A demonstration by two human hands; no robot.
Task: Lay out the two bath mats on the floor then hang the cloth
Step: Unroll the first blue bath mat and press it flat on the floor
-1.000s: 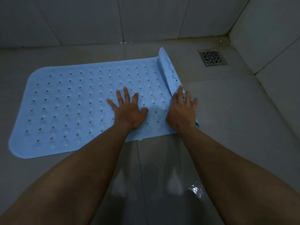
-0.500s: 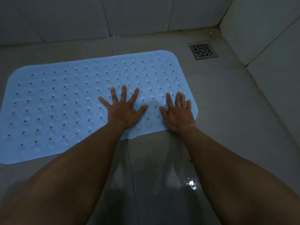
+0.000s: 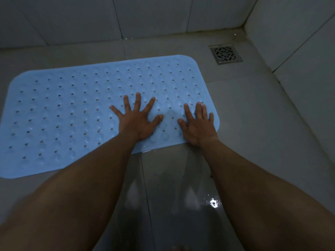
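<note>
A light blue rubber bath mat (image 3: 76, 113) with rows of small holes lies flat on the grey tiled floor, running from the left edge to the middle right. My left hand (image 3: 138, 121) presses palm down on its near right part, fingers spread. My right hand (image 3: 198, 126) rests palm down at the mat's near right corner, fingers apart. Neither hand holds anything. A second mat and the cloth are not in view.
A square metal floor drain (image 3: 225, 54) sits in the far right corner. Tiled walls (image 3: 145, 17) close the back and right sides. The floor tiles (image 3: 181, 196) near me are wet and shiny with a bright reflection.
The folded-up right end of the mat has been laid flat. My right hand has moved off that flap and now lies flat on the mat's corner; the left hand's fingers have spread wider.
</note>
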